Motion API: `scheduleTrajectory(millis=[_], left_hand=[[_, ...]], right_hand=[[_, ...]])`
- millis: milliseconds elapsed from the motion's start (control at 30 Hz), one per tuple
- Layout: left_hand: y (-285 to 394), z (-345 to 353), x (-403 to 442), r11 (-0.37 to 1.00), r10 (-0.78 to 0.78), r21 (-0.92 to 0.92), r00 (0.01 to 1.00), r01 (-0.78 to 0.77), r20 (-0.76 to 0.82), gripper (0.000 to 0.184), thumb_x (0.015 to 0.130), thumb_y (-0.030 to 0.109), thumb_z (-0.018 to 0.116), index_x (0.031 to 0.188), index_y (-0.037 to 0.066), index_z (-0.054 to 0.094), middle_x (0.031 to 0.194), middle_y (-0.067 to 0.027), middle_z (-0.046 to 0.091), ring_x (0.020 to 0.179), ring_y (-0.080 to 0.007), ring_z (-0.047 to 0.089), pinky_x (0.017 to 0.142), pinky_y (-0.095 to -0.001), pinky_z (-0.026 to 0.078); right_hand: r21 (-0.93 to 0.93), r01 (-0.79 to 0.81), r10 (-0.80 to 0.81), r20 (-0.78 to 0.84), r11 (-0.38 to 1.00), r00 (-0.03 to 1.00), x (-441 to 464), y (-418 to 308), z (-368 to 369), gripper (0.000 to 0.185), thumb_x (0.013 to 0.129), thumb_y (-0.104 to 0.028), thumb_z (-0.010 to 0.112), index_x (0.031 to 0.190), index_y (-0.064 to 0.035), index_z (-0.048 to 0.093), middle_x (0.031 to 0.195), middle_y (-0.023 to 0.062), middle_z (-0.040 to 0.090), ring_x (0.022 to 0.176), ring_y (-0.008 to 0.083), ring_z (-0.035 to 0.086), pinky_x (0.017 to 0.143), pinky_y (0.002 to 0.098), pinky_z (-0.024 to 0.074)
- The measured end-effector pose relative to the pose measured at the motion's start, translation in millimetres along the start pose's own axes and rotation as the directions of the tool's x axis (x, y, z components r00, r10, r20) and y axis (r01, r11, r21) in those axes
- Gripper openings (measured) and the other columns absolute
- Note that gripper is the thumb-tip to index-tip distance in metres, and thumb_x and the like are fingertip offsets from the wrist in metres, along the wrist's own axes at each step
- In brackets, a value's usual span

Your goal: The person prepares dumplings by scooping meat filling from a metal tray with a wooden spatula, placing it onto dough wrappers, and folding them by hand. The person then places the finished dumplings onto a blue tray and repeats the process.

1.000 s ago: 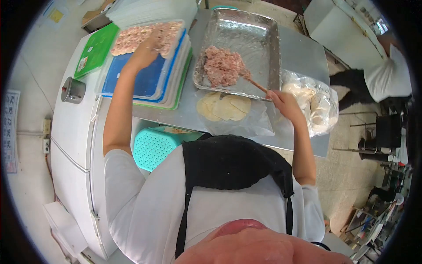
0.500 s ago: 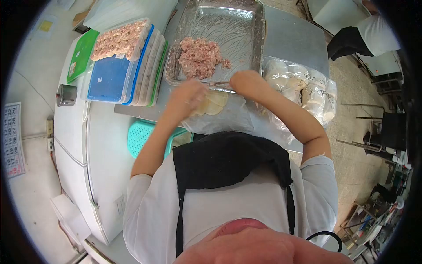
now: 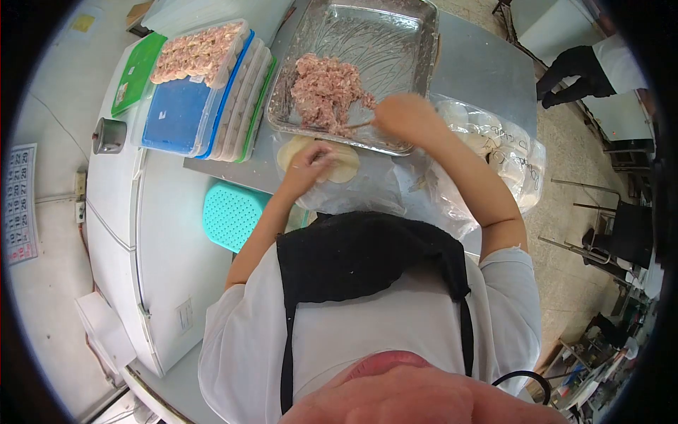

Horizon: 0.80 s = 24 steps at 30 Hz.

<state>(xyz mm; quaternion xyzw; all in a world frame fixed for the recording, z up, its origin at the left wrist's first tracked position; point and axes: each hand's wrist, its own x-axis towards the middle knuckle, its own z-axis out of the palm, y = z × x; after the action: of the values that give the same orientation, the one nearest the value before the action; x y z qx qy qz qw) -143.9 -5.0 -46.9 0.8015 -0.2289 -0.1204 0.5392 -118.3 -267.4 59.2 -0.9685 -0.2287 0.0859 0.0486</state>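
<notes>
A lump of minced meat (image 3: pixel 321 88) lies in the left part of a metal tray (image 3: pixel 395 42). Over the tray's front edge, my right hand (image 3: pixel 406 119) is closed on a wooden stick (image 3: pixel 360 125) whose tip reaches the meat. Round pale dough wrappers (image 3: pixel 344 166) lie on a plastic sheet just in front of the tray. My left hand (image 3: pixel 311 168) is over these wrappers with its fingers curled; whether it holds one is too blurred to tell. Rows of filled dumplings (image 3: pixel 198 53) sit in a plastic container at the left.
Stacked containers with a blue sheet (image 3: pixel 176 116) and a green lid (image 3: pixel 134 74) stand left, near a metal pot (image 3: pixel 109 136). A bag of dough pieces (image 3: pixel 494 148) lies right. A turquoise basket (image 3: pixel 233 215) is below the table edge. Another person (image 3: pixel 600 71) stands far right.
My left hand has gone from the dumpling container to the wrappers. My right hand has moved left with the stick along the tray's front edge. The view has shifted.
</notes>
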Motion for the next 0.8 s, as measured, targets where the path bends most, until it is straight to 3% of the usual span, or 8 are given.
scheduleTrajectory(millis=[67,100,167,300,467,567,667,800], left_hand=[[-12,-20,-4,0.716,-0.344,-0.628,0.937,0.305,0.063,0.017,0.09,0.019,0.062,0.098,0.005,0.059,0.096,-0.0054,0.064,0.088,-0.0163,0.062,0.077,-0.0313,0.051],[-7,-24,-5,0.71,-0.346,-0.634,0.936,0.305,0.063,0.017,0.09,0.019,0.062,0.098,0.005,0.059,0.096,-0.0054,0.064,0.088,-0.0163,0.062,0.077,-0.0313,0.051],[15,-36,-2,0.343,-0.451,-0.916,0.892,0.207,0.033,0.019,0.092,0.02,0.059,0.104,0.005,0.056,0.098,-0.0064,0.063,0.095,-0.018,0.062,0.083,-0.0337,0.052],[17,-61,-4,0.494,-0.331,-0.857,0.943,0.144,-0.033,0.023,0.094,0.022,0.055,0.109,0.004,0.055,0.101,-0.0086,0.063,0.097,-0.0201,0.063,0.086,-0.0363,0.053],[14,-90,-4,0.213,-0.308,-0.967,0.949,0.142,0.071,0.027,0.096,0.019,0.053,0.116,0.002,0.053,0.111,-0.012,0.061,0.098,-0.0218,0.062,0.086,-0.0367,0.053],[4,-94,2,0.509,-0.368,-0.857,0.92,0.076,-0.137,0.032,0.097,0.02,0.049,0.12,-0.001,0.051,0.115,-0.013,0.059,0.104,-0.0236,0.061,0.09,-0.0379,0.051],[10,-107,12,0.455,-0.35,-0.89,0.925,0.032,-0.146,0.036,0.098,0.02,0.047,0.124,-0.004,0.048,0.12,-0.0143,0.058,0.11,-0.0243,0.058,0.095,-0.0375,0.048],[2,-115,28,0.355,-0.321,-0.933,0.93,-0.056,-0.178,0.037,0.098,0.018,0.046,0.127,-0.005,0.047,0.124,-0.0154,0.056,0.115,-0.0247,0.055,0.098,-0.0358,0.046]], right_hand=[[-0.007,0.007,-0.008,-0.111,1.0,0.994,21,14,16,0.018,0.08,-0.015,0.056,0.075,-0.0023,0.067,0.077,0.0179,0.066,0.073,0.0357,0.066,0.063,0.045,0.053],[-0.01,0.01,-0.012,-0.228,1.0,0.974,29,16,29,0.018,0.08,-0.015,0.055,0.075,-0.0019,0.067,0.077,0.0182,0.066,0.075,0.0355,0.066,0.064,0.0452,0.0531],[-0.002,0.047,-0.047,-0.171,0.999,0.984,29,-5,64,0.02,0.082,-0.018,0.055,0.076,-0.0025,0.067,0.077,0.0179,0.066,0.075,0.0356,0.066,0.065,0.0461,0.0527],[0.015,-0.038,0.038,-0.002,0.999,0.999,14,-12,26,0.033,0.089,-0.031,0.053,0.078,-0.0041,0.068,0.079,0.0172,0.066,0.074,0.0368,0.065,0.068,0.0485,0.0511],[0.019,-0.186,0.186,0.0,0.982,0.983,31,-12,25,0.038,0.091,-0.034,0.051,0.081,-0.0018,0.069,0.08,0.021,0.066,0.079,0.0372,0.066,0.07,0.049,0.0513],[0.195,-0.162,0.156,0.049,0.967,0.987,37,-41,65,0.038,0.092,-0.033,0.048,0.084,-0.0006,0.068,0.081,0.023,0.065,0.081,0.0372,0.065,0.071,0.0471,0.0508],[0.614,-0.106,0.102,0.04,0.782,0.994,22,-24,50,0.04,0.093,-0.032,0.046,0.083,-0.0006,0.068,0.082,0.0217,0.065,0.079,0.038,0.064,0.071,0.0477,0.0505],[0.461,-0.273,0.262,0.09,0.844,0.961,17,-16,35,0.04,0.093,-0.034,0.047,0.084,-0.0014,0.068,0.082,0.0211,0.065,0.079,0.0381,0.064,0.071,0.0464,0.0498]])
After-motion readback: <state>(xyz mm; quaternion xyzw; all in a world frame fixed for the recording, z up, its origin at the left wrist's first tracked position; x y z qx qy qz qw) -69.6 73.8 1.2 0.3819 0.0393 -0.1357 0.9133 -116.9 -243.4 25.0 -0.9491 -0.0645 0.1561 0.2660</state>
